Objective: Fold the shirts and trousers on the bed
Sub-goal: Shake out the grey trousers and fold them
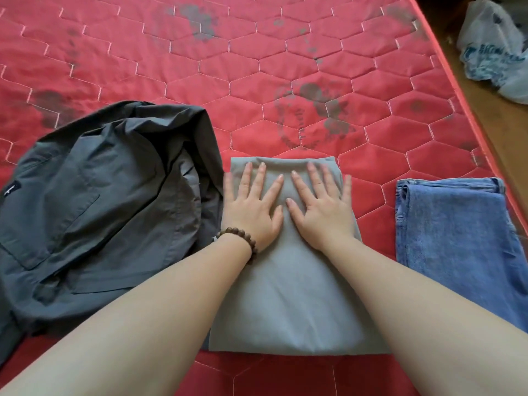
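A light grey folded garment (288,304) lies flat on the red quilted mattress (257,72) in front of me. My left hand (254,207), with a wooden bead bracelet at the wrist, presses flat on its far part with fingers spread. My right hand (320,207) presses flat beside it, fingers straight. A dark grey shirt (105,207) lies crumpled and unfolded to the left, its edge touching the folded garment. Folded blue jeans (457,235) lie to the right.
The mattress edge (463,90) runs diagonally at the right, with a wooden floor beyond it. A white plastic bag (494,50) with blue print sits on that floor at the top right. Dark stains mark the mattress.
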The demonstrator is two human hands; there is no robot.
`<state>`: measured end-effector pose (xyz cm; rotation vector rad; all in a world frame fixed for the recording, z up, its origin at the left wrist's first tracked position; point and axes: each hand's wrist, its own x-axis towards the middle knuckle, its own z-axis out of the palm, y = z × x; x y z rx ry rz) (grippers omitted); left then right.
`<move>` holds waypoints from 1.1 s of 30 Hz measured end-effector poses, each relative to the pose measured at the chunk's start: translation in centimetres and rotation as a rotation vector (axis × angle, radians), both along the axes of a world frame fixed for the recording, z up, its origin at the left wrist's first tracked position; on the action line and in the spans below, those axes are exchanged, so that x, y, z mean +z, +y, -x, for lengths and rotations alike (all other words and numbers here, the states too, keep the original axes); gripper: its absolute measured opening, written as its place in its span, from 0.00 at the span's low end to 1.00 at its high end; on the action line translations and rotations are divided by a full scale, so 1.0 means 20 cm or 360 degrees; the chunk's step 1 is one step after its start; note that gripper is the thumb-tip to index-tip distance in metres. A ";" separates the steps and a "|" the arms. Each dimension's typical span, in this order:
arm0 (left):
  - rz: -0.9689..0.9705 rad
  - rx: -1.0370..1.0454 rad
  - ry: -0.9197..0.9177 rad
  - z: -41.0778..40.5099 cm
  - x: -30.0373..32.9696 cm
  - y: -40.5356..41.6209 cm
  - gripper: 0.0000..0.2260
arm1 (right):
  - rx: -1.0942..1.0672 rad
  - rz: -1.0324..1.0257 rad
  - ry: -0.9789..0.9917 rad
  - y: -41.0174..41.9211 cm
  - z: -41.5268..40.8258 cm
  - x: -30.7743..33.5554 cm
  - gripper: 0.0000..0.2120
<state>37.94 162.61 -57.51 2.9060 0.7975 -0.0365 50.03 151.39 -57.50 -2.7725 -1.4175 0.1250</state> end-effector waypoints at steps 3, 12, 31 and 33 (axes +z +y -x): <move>0.0211 0.0090 -0.0007 0.00 0.00 0.03 0.29 | -0.0208 0.0081 -0.0026 0.01 0.00 -0.02 0.32; 0.0572 0.0196 -0.0106 0.06 0.11 0.04 0.25 | -0.0166 0.0317 0.0269 0.01 -0.02 0.13 0.28; 0.0500 0.0303 -0.0301 0.59 0.05 -0.45 0.28 | -0.0541 -0.0118 0.0382 -0.69 0.44 0.13 0.25; 0.0536 0.0278 -0.0338 0.58 0.06 -0.52 0.28 | -0.0556 0.0014 0.0334 -0.76 0.43 0.17 0.25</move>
